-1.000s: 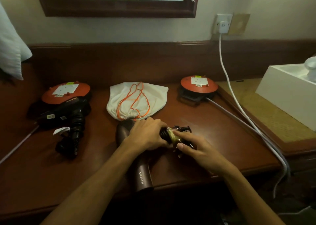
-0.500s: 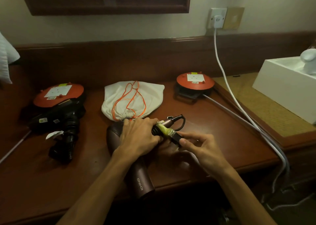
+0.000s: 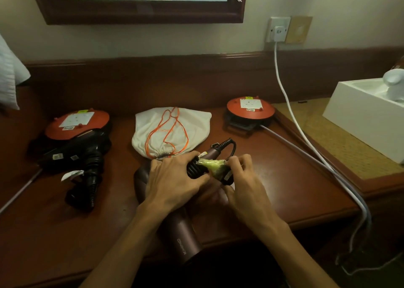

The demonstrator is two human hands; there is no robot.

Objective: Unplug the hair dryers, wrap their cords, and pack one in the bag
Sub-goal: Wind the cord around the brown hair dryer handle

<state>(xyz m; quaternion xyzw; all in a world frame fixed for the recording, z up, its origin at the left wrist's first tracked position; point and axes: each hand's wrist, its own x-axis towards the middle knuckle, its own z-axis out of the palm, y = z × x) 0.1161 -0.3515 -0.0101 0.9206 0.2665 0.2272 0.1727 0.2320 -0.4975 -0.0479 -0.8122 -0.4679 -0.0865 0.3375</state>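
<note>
Closer together than half a second ago, left hand (image 3: pixel 175 178) grips the coiled cord (image 3: pixel 196 169) on the brown hair dryer (image 3: pixel 188 241) lying mid-worktop (image 3: pixel 284 189), right hand (image 3: pixel 240 174) pinching the plug (image 3: pixel 226 176), best tucked snugly before bagging.

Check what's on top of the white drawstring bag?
Only its own orange drawstring lies looped across the white bag. The left hand covers the area just in front of the cinched mouth. Contents can't be seen.

One head-worn wide-angle view looks forward and down, close over the wooden desk (image 3: pixel 284 178), with the wall socket (image 3: pixel 278 29) at one o'clock.
</note>
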